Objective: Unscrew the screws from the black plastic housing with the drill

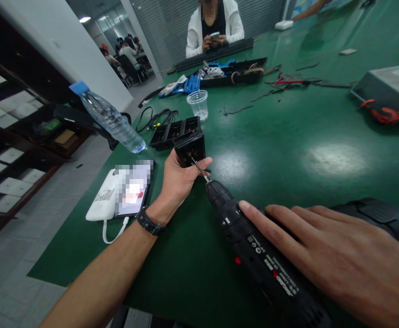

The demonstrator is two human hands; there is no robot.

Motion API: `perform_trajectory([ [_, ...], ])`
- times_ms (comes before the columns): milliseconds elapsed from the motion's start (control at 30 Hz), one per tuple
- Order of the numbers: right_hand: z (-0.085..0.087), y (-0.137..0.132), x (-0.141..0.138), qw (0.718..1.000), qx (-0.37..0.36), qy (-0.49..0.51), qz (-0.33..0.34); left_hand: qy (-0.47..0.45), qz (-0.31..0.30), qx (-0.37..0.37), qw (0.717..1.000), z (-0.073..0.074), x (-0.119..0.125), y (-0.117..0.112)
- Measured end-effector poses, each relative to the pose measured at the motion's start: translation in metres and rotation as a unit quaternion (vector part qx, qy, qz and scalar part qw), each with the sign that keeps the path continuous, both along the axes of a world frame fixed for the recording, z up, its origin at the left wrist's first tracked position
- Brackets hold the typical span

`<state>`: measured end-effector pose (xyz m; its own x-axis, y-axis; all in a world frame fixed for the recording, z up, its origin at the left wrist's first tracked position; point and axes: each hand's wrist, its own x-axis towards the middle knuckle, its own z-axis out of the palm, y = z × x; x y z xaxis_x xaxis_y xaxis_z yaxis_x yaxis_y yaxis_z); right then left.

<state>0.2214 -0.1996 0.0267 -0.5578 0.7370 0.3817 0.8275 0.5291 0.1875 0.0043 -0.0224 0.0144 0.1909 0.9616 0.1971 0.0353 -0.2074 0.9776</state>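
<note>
My left hand [179,177] is closed around a small black square box [191,149], tilted up off the green table [288,150]. My right hand [332,255] lies over a black cordless drill [254,250], fingers stretched along its body and wrapped on the grip. The drill's thin bit [199,169] points into the open face of the box. A black watch sits on my left wrist.
Several more black boxes [174,132] lie in a row behind. A tilted water bottle [109,118], a plastic cup [198,104], a phone and white power bank [120,191] are nearby. Another person sits across the table. Cables, blue gloves and black trays lie far back.
</note>
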Motion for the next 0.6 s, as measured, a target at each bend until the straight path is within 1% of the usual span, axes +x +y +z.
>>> perform_trajectory([
  [600,0.0021,0.0021,-0.0037,1.0,-0.001,0.016,-0.003,0.002,0.005,-0.003,1.0,-0.0001,0.0001,0.0004],
])
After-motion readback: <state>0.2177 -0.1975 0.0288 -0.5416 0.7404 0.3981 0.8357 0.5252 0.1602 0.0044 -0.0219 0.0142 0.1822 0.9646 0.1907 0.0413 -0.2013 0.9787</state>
